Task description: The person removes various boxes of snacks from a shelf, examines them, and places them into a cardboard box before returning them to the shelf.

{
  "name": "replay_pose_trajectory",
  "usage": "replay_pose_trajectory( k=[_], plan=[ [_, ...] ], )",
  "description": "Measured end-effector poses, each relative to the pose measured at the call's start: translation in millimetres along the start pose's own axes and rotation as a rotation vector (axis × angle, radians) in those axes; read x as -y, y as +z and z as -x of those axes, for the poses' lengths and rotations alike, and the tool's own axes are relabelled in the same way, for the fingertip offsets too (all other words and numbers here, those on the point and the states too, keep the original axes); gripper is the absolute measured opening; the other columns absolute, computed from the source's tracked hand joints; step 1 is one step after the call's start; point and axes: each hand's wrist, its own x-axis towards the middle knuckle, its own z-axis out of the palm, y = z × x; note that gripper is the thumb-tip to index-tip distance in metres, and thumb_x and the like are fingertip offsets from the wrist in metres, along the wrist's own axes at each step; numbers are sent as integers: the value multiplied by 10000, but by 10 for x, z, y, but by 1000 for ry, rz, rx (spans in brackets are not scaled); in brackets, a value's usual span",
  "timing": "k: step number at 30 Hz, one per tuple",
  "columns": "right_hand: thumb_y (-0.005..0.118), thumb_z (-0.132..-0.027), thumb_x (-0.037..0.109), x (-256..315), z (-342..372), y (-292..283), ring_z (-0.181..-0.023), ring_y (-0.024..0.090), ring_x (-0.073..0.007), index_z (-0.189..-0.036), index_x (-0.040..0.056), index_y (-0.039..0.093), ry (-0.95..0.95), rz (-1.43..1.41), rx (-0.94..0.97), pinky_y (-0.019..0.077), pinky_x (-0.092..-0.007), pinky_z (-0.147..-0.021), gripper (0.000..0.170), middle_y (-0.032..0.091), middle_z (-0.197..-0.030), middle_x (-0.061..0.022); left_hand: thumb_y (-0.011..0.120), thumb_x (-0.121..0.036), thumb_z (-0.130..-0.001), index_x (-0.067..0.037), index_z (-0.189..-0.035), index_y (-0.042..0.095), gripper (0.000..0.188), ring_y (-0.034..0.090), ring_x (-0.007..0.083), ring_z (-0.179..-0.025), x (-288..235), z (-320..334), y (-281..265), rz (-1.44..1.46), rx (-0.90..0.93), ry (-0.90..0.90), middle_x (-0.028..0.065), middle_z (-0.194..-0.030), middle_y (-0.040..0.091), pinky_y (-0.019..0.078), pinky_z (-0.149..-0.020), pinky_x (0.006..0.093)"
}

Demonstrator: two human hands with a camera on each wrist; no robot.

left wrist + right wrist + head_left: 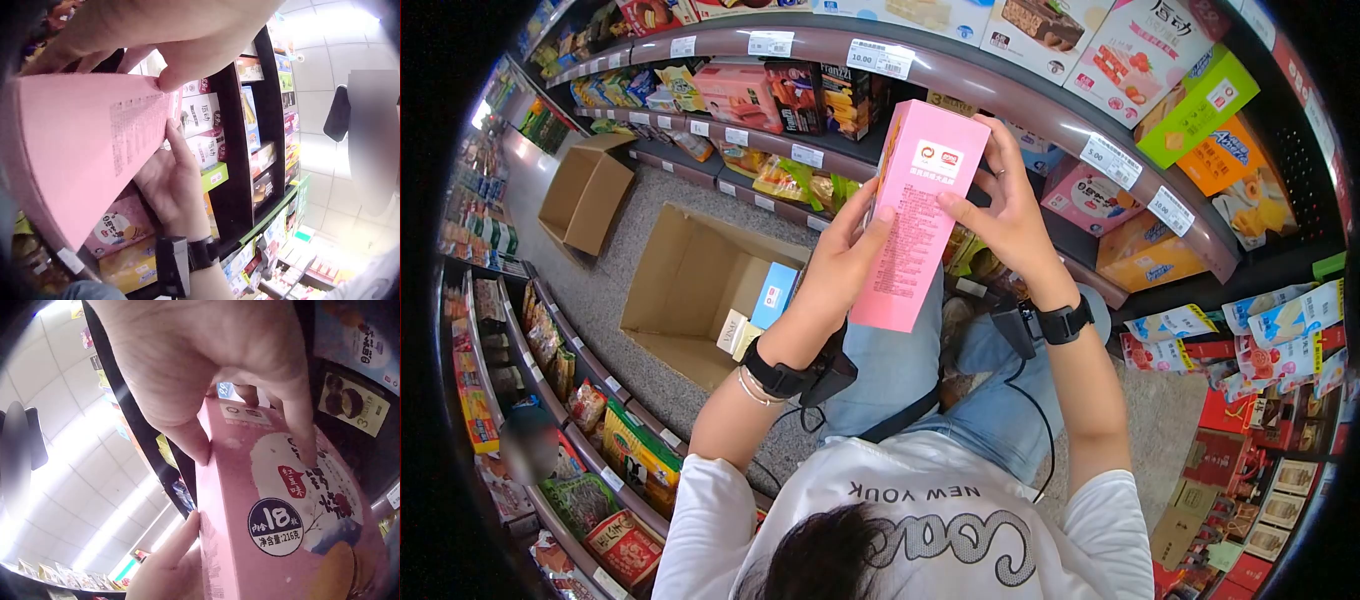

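Both hands hold a pink box (920,215) in front of the shelves, its printed narrow side facing up in the head view. The left hand (847,255) grips its left edge, thumb on the printed side. At the upper right edge the right hand (1003,215) has its thumb on the near side and fingers around the far end. In the right wrist view the box front (294,506) shows a round label, with the right hand (219,369) over its top. The left wrist view shows the left hand (169,37) along the box's edge (81,144).
An open cardboard box (690,290) on the floor holds a blue box (774,295) and a small pale box. Another empty carton (585,195) stands behind it. Stocked shelves (790,130) curve ahead; more shelves (550,400) stand at left, and hanging bags (1280,330) at right.
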Motion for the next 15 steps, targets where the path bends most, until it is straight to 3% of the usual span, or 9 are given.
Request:
replay_pose_trajectory(
  k=[5, 15],
  plan=[
    [821, -706, 83, 48, 41, -2, -1362, 326, -356, -1499, 171, 185, 30, -61, 47, 533, -449, -934, 1020, 180, -1557, -158, 548, -303, -994, -21, -1470, 312, 601, 544, 133, -1141, 2, 8, -13, 6, 15, 3, 106, -1344, 514, 451, -947, 275],
    [863, -635, 110, 90, 99, -9, -1381, 303, -381, -1514, 182, 118, 26, 51, 77, 496, -484, -972, 1154, 160, -1560, -171, 561, -308, -986, -18, -1471, 305, 620, 527, 154, -1173, 46, -3, -63, 8, 31, 7, 121, -1371, 488, 446, -968, 295]
  ],
)
